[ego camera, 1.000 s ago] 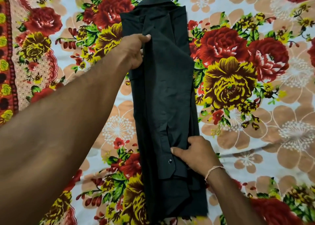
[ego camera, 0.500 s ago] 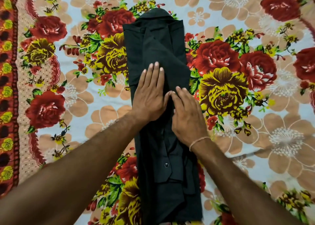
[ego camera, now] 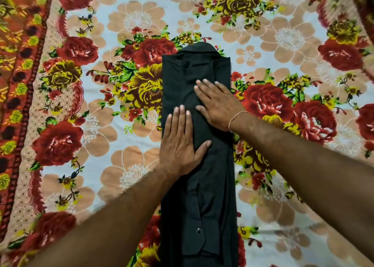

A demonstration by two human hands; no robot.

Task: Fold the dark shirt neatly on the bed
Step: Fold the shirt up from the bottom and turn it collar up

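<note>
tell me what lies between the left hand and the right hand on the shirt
In the head view, only a narrow strip of the dark shirt shows between the left hand and the right hand; both press flat on it, apart, with nothing else between.

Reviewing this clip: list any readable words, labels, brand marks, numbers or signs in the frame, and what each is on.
None: no readable text appears anywhere in this view.
The dark shirt, pressed flat by the left hand and right hand, shows no tag or print, only a plain cuff button.
The bedsheet carries floral patterns only.
</note>
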